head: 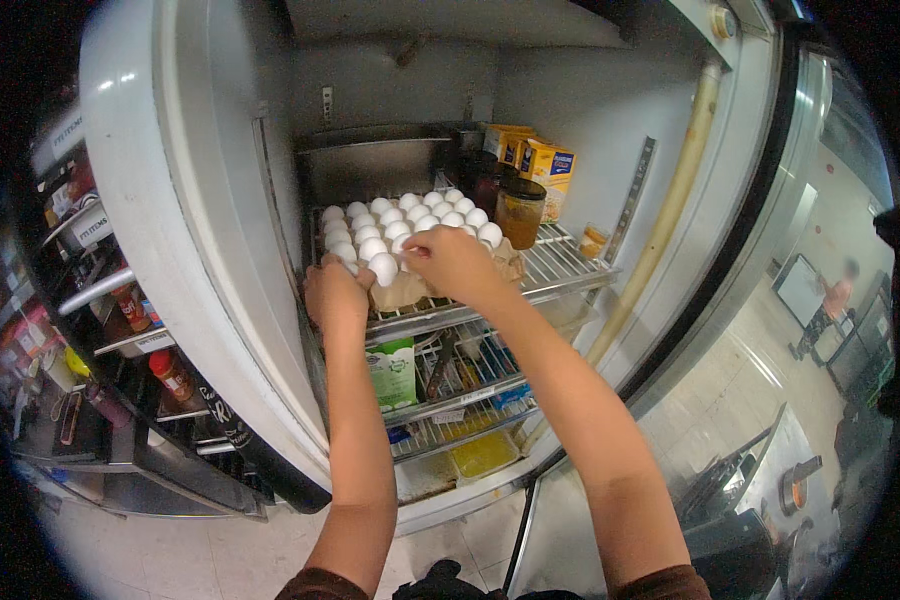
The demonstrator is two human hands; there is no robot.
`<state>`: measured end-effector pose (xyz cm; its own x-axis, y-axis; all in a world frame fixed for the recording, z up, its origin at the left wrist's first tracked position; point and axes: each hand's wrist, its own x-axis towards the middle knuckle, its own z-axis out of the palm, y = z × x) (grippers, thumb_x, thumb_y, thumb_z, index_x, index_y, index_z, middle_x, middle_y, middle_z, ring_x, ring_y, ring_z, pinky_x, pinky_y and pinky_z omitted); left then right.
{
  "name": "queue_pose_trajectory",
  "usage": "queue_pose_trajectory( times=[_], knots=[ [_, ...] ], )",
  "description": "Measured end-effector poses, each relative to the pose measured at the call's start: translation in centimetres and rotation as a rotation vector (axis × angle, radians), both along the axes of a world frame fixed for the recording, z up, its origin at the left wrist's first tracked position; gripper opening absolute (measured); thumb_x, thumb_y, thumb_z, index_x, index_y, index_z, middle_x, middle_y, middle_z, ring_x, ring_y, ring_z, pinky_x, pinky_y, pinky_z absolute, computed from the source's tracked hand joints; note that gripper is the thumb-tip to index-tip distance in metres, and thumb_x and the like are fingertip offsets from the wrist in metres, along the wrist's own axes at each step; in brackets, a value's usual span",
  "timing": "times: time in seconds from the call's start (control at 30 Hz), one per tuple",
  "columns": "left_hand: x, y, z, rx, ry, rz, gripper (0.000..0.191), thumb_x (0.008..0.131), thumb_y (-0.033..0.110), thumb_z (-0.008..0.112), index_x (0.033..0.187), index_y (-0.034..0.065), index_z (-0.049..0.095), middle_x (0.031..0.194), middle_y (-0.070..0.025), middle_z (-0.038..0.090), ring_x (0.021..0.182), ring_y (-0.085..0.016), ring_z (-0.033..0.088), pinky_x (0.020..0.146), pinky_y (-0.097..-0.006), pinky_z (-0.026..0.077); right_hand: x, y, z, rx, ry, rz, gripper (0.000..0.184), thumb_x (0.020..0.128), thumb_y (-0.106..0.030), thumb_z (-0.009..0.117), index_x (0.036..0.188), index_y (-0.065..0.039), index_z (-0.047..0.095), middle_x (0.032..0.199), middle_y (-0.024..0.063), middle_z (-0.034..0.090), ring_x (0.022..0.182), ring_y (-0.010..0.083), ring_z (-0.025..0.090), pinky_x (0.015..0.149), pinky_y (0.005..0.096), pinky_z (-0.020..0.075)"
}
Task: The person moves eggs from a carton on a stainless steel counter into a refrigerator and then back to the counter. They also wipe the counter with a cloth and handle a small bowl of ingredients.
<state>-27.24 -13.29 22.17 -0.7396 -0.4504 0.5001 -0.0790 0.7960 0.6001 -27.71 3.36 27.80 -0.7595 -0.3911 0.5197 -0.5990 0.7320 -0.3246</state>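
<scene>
A pulp tray [401, 292] full of white eggs [382, 268] sits on the upper wire shelf [570, 262] of an open refrigerator. My left hand [337, 289] is at the tray's near left corner, its fingers around an egg there; how firmly it grips is hard to see. My right hand [450, 259] is over the near side of the tray, fingers bent and fingertips close together beside the front eggs. Whether it holds an egg cannot be told, as the hand covers part of the front rows.
Right of the eggs stand a dark-lidded glass jar [521, 214], yellow cartons [547, 172] and a small cup [593, 241]. Lower shelves hold a green carton [392, 373] and a yellow container [484, 454]. The door frame [270, 300] borders the left; a person [832, 300] stands far right.
</scene>
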Motion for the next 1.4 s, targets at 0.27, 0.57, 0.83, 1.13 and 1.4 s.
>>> queue_pose_trajectory(
  times=[0.27,0.57,0.83,1.13,1.4],
  knots=[
    [-0.6,0.7,-0.1,0.182,0.368,-0.05,0.044,0.073,0.025,0.066,0.107,-0.0024,0.06,0.102,-0.0241,0.059,0.096,-0.039,0.054,0.084,-0.0429,0.044,-3.7,-5.3,-0.6,0.293,-0.242,-0.229,0.05,0.067,-0.043,0.071,0.092,0.0,0.065,0.092,0.0187,0.066,0.087,0.0322,0.065,0.075,0.0406,0.0515],
    [-1.8,-0.2,1.8,1.724,0.701,-0.704,0.033,0.091,0.021,0.046,0.114,-0.0024,0.049,0.11,-0.0129,0.054,0.099,-0.026,0.056,0.087,-0.0371,0.048,-5.0,-4.0,-2.2,-0.261,-0.266,-0.186,0.048,0.073,-0.043,0.067,0.091,0.002,0.061,0.089,0.0175,0.065,0.082,0.0278,0.065,0.069,0.0374,0.0532],
    [-2.8,2.2,3.2,1.237,0.343,-0.717,0.03,0.079,0.013,0.06,0.107,0.0041,0.053,0.095,-0.0073,0.058,0.08,-0.018,0.057,0.06,-0.033,0.052,-6.0,4.7,0.8,-1.6,-0.914,0.467,0.03,0.086,-0.024,0.056,0.097,0.003,0.052,0.091,0.0168,0.061,0.078,0.0265,0.064,0.078,0.0364,0.0564],
    [-1.9,2.1,3.7,0.997,0.194,-0.744,0.025,0.078,0.013,0.061,0.101,0.0057,0.055,0.083,-0.0047,0.058,0.066,-0.012,0.057,0.047,-0.0264,0.047,-7.4,2.8,1.3,0.326,-0.291,-0.004,0.047,0.062,-0.016,0.071,0.108,-0.009,0.063,0.095,0.0136,0.067,0.084,0.0256,0.065,0.072,0.0362,0.0519],
    [2.1,2.7,2.0,0.972,0.245,-0.662,0.028,0.082,0.014,0.063,0.107,0.006,0.054,0.095,-0.0071,0.058,0.072,-0.013,0.055,0.048,-0.0236,0.045,-7.2,2.4,0.3,0.79,-0.213,-0.118,0.043,0.064,-0.021,0.073,0.105,-0.012,0.065,0.106,0.0133,0.064,0.097,0.028,0.061,0.082,0.039,0.0492]
  ],
)
